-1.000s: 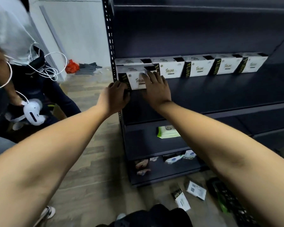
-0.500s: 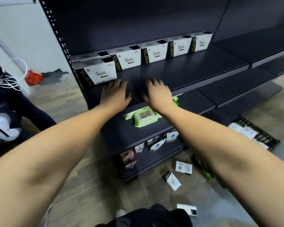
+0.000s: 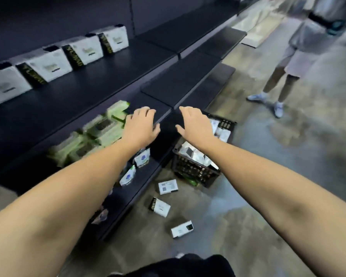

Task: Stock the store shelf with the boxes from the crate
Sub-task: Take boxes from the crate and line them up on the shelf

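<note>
Crate [image 3: 196, 172] w/ boxes [image 3: 190, 153] on floor [image 3: 252, 196], below R hand's [image 3: 196, 124] straight fingers [image 3: 185, 111], apart.

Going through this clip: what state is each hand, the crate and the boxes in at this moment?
left hand: open, empty
right hand: open, empty
crate: upright on the floor, boxes inside
shelf boxes: standing in a row at the back of the shelf
floor boxes: three, lying loose near the crate
green packs: piled on a lower shelf, blurred

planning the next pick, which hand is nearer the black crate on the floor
Right. The right hand hangs open directly over the crate; the left hand is off to the crate's left, open over the shelf edge.
</note>
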A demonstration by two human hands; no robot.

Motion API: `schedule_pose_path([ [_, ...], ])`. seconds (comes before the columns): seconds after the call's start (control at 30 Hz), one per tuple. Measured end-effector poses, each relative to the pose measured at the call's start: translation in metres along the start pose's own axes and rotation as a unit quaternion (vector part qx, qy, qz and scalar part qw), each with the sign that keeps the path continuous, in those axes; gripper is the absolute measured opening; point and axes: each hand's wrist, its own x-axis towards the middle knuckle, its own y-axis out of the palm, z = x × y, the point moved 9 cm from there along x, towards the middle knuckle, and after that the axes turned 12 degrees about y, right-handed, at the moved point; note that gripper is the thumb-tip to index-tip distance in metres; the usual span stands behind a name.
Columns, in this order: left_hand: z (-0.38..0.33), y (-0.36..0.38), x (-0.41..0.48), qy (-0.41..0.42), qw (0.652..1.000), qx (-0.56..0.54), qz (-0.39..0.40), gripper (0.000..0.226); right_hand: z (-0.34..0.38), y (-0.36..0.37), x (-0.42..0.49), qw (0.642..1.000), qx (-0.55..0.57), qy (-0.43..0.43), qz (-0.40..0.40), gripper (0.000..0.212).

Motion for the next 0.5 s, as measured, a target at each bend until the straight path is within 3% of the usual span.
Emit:
schedule_pose_path([
  [0.3, -0.155, 0.069, 0.059, 0.118, 0.987, -0.076, 0.078, 0.048, -0.164, -0.006, -0.059, 0.990, -0.015, 0.141, 0.014, 0.057],
  [0.5, -0.207, 0.105, 0.061, 0.168, 0.976, -0.098, 0.102, 0.041, -0.206, 0.008, -0.105, 0.976, -0.036, 0.211, 0.041, 0.060],
])
